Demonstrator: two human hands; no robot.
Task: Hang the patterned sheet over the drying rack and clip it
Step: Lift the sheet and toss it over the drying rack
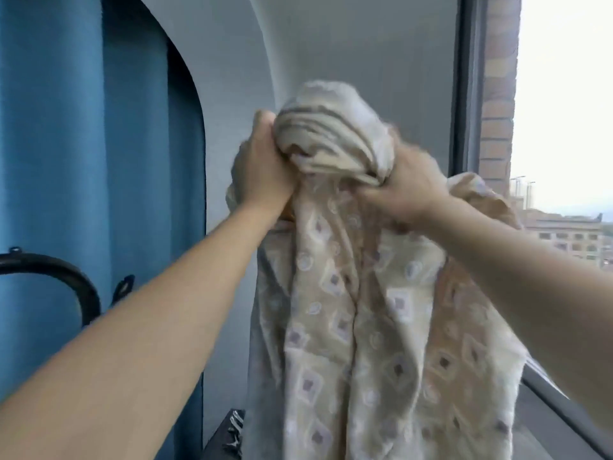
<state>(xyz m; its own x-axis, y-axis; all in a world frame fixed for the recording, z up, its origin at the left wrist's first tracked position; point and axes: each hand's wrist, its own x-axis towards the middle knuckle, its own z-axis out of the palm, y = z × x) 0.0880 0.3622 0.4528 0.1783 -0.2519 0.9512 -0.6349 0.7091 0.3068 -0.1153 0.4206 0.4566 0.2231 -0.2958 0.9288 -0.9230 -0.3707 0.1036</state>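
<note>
curtain: blue curtain [83, 194], hanging in folds along the left side
bracket: curved black metal bracket [66, 277], low left, in front of the curtain
wall: grey wall [348, 44], far centre, with an arched edge beside the curtain
window: window frame [464, 94], dark, upright on the right
outside: brick pillar [497, 94] just past the frame; buildings [564, 234] far right under a pale sky

A: How are the arms posed?

B: Both bare forearms reach up and away from the viewer, converging toward the centre. The left hand [262, 167] is fisted, knuckles far, thumb side up.

A: And the other?

B: The right hand [403, 187] is clenched too, back of hand upward, fingers curled under. Both fists grip gathered cloth and sit near each other, at about equal height, slightly motion-blurred.
</note>
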